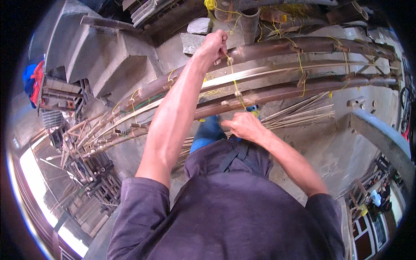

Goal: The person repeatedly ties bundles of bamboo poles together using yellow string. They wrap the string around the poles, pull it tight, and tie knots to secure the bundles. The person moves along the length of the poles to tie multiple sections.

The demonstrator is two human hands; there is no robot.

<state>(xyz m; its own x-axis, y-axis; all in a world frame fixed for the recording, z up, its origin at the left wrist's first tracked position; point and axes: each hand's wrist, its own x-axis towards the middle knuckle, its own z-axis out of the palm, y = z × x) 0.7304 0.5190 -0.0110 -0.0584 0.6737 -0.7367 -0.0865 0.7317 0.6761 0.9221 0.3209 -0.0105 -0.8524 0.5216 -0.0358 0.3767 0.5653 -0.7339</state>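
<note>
My left hand reaches out over the far dark bamboo pole, its fingers closed in a fist round one end of a yellow cord. From there the cord runs across to my right hand, with knobby knots or lumps along it. The fingers of my right hand pinch the cord's near end, just on my side of the near bamboo pole. Between the two poles lie pale split bamboo strips, passing under the cord. Several yellow ties loop round the poles farther along.
Loose thin strips lie on the floor behind the near pole. Concrete steps rise at the left, and grey blocks sit beyond my left hand. A concrete ledge juts in at the right. A yellow cord ball is at the back.
</note>
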